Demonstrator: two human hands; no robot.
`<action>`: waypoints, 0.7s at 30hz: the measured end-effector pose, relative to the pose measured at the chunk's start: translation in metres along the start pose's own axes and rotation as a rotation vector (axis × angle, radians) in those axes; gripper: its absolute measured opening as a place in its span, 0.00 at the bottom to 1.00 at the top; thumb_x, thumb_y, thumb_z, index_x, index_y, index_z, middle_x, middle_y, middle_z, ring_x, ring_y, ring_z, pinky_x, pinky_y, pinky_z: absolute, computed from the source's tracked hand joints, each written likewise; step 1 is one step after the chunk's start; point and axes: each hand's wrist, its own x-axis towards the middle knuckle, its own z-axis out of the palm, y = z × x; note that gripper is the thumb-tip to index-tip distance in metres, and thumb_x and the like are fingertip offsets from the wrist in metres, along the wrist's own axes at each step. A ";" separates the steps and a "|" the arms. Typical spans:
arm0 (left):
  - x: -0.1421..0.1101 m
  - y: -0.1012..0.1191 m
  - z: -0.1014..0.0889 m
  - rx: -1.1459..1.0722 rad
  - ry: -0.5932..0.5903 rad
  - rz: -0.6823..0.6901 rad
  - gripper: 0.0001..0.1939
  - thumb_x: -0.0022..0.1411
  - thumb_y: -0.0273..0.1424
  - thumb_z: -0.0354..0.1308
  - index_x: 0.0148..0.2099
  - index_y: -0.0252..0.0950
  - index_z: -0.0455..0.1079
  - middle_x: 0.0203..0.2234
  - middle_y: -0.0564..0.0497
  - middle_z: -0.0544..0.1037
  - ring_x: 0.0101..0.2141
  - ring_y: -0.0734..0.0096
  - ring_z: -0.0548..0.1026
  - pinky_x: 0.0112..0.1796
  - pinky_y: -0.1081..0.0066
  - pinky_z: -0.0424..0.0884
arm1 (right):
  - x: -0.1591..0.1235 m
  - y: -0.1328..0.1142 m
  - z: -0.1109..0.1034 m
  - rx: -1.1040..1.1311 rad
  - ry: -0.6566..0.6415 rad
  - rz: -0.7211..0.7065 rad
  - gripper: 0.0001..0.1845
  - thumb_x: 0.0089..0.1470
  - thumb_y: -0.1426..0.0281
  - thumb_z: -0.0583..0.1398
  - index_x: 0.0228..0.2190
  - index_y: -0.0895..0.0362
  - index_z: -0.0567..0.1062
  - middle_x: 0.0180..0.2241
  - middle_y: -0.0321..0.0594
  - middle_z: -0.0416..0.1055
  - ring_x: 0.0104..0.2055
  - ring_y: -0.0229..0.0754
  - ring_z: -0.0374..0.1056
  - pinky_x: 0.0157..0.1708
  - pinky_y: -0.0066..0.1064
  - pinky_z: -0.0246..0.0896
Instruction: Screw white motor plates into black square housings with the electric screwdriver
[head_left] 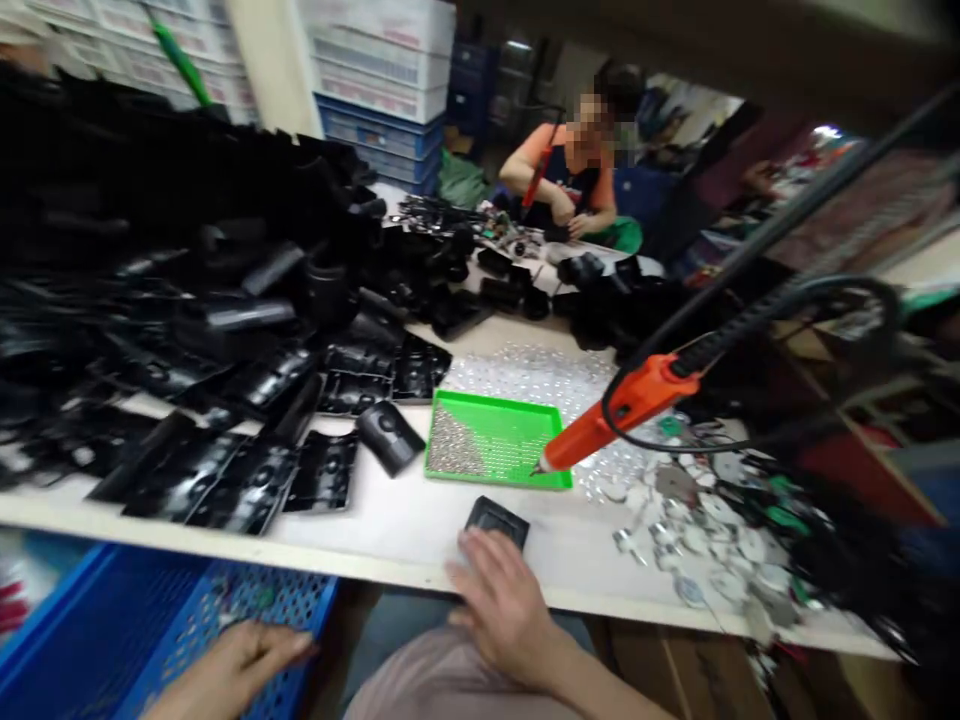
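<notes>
My right hand (504, 600) is over the near side of a small black plastic part (499, 520) on the white table. Its fingers lie outstretched, the tips overlapping the part's near edge, the thumb apart. Over the blue crate below the table edge is my left hand (238, 662), blurred, fingers loosely extended to the right with nothing visible in them. Beyond the part stands a green tray (517, 408) holding a heap of small metal screws (454, 445). An orange electric screwdriver (622, 410) hangs with its tip over the tray's right corner.
Black plastic shells (247, 480) pile high on the left; one curved black shell (390, 437) lies beside the tray. Clear small pieces (525, 370) and round metal discs (705, 510) spread behind and right. A blue perforated crate (97, 620) sits below the edge. A co-worker (562, 185) works across.
</notes>
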 end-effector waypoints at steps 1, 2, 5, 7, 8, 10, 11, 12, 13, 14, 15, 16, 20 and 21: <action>0.015 0.031 0.003 0.015 0.000 0.184 0.23 0.65 0.46 0.47 0.28 0.41 0.76 0.23 0.51 0.79 0.28 0.63 0.78 0.30 0.70 0.74 | -0.009 0.013 -0.006 -0.107 -0.027 0.107 0.25 0.56 0.63 0.61 0.54 0.58 0.69 0.57 0.57 0.66 0.61 0.58 0.59 0.55 0.52 0.62; 0.030 0.063 0.007 0.047 0.073 0.364 0.19 0.66 0.44 0.49 0.38 0.43 0.78 0.33 0.51 0.81 0.35 0.63 0.79 0.38 0.69 0.75 | -0.015 0.024 -0.010 -0.169 -0.080 0.193 0.27 0.54 0.62 0.62 0.54 0.58 0.69 0.58 0.60 0.64 0.61 0.60 0.59 0.53 0.53 0.63; 0.078 0.142 0.029 0.248 0.343 0.764 0.22 0.65 0.42 0.54 0.59 0.43 0.68 0.53 0.44 0.74 0.51 0.58 0.73 0.51 0.62 0.71 | -0.017 0.048 -0.018 -0.141 -0.264 0.255 0.25 0.54 0.65 0.63 0.53 0.53 0.70 0.63 0.54 0.59 0.64 0.57 0.55 0.56 0.48 0.62; 0.105 0.172 0.048 0.389 0.427 0.932 0.29 0.64 0.41 0.55 0.65 0.39 0.60 0.59 0.41 0.69 0.56 0.54 0.69 0.53 0.59 0.69 | -0.016 0.061 -0.029 -0.048 -0.312 0.240 0.23 0.56 0.65 0.61 0.54 0.51 0.70 0.65 0.47 0.55 0.67 0.52 0.51 0.60 0.45 0.58; 0.116 0.179 0.057 0.440 0.469 0.983 0.30 0.65 0.41 0.54 0.66 0.38 0.58 0.59 0.41 0.68 0.57 0.54 0.68 0.53 0.58 0.68 | -0.017 0.069 -0.038 -0.007 -0.302 0.243 0.23 0.56 0.63 0.61 0.53 0.51 0.70 0.65 0.45 0.56 0.67 0.51 0.50 0.61 0.44 0.57; 0.130 0.184 0.072 0.509 0.547 1.015 0.28 0.67 0.40 0.51 0.66 0.36 0.58 0.58 0.41 0.70 0.57 0.54 0.68 0.52 0.59 0.68 | -0.024 0.091 -0.059 0.018 -0.198 0.327 0.19 0.57 0.63 0.60 0.50 0.51 0.73 0.61 0.43 0.64 0.64 0.48 0.57 0.60 0.42 0.59; 0.134 0.183 0.078 0.530 0.584 1.007 0.27 0.67 0.40 0.50 0.65 0.36 0.59 0.57 0.41 0.71 0.56 0.54 0.68 0.51 0.60 0.67 | -0.028 0.106 -0.070 0.001 -0.127 0.405 0.17 0.57 0.66 0.58 0.49 0.51 0.75 0.57 0.42 0.69 0.60 0.47 0.62 0.58 0.41 0.61; 0.136 0.182 0.083 0.547 0.617 0.990 0.26 0.68 0.40 0.49 0.64 0.36 0.60 0.57 0.42 0.71 0.55 0.54 0.69 0.51 0.61 0.67 | -0.033 0.124 -0.082 -0.032 -0.050 0.505 0.16 0.58 0.70 0.56 0.47 0.51 0.76 0.52 0.42 0.73 0.56 0.46 0.66 0.55 0.41 0.64; 0.136 0.182 0.087 0.558 0.648 0.973 0.26 0.68 0.41 0.49 0.64 0.36 0.61 0.56 0.41 0.72 0.55 0.53 0.69 0.50 0.61 0.67 | -0.037 0.144 -0.091 -0.072 0.004 0.594 0.18 0.58 0.74 0.54 0.46 0.52 0.77 0.49 0.44 0.75 0.52 0.46 0.69 0.53 0.42 0.65; 0.134 0.183 0.090 0.564 0.682 0.958 0.25 0.68 0.41 0.48 0.63 0.35 0.62 0.55 0.41 0.73 0.54 0.53 0.69 0.50 0.61 0.66 | -0.039 0.165 -0.099 -0.101 0.035 0.656 0.19 0.58 0.77 0.52 0.46 0.54 0.77 0.47 0.46 0.76 0.51 0.48 0.69 0.52 0.44 0.65; 0.132 0.185 0.092 0.569 0.711 0.946 0.25 0.68 0.41 0.47 0.62 0.34 0.63 0.55 0.40 0.73 0.53 0.52 0.70 0.49 0.61 0.66 | -0.039 0.185 -0.104 -0.114 0.050 0.699 0.20 0.57 0.78 0.52 0.45 0.54 0.78 0.47 0.48 0.76 0.50 0.49 0.69 0.51 0.45 0.64; 0.129 0.188 0.094 0.573 0.736 0.938 0.25 0.68 0.41 0.47 0.62 0.33 0.64 0.54 0.40 0.73 0.53 0.52 0.70 0.49 0.61 0.65 | -0.037 0.204 -0.107 -0.106 0.049 0.719 0.19 0.55 0.79 0.54 0.44 0.53 0.78 0.47 0.48 0.76 0.49 0.50 0.69 0.51 0.46 0.64; 0.117 0.197 0.092 0.553 0.737 0.930 0.29 0.66 0.42 0.51 0.63 0.32 0.61 0.57 0.38 0.71 0.55 0.51 0.68 0.51 0.61 0.64 | -0.021 0.253 -0.104 0.027 0.056 0.754 0.14 0.48 0.78 0.61 0.34 0.50 0.81 0.43 0.43 0.78 0.46 0.48 0.69 0.51 0.43 0.62; 0.114 0.197 0.091 0.524 0.727 0.923 0.29 0.65 0.42 0.52 0.64 0.33 0.60 0.57 0.38 0.70 0.56 0.51 0.67 0.52 0.61 0.64 | -0.019 0.259 -0.103 0.067 0.079 0.768 0.12 0.48 0.77 0.61 0.32 0.50 0.81 0.43 0.43 0.78 0.46 0.48 0.69 0.51 0.43 0.61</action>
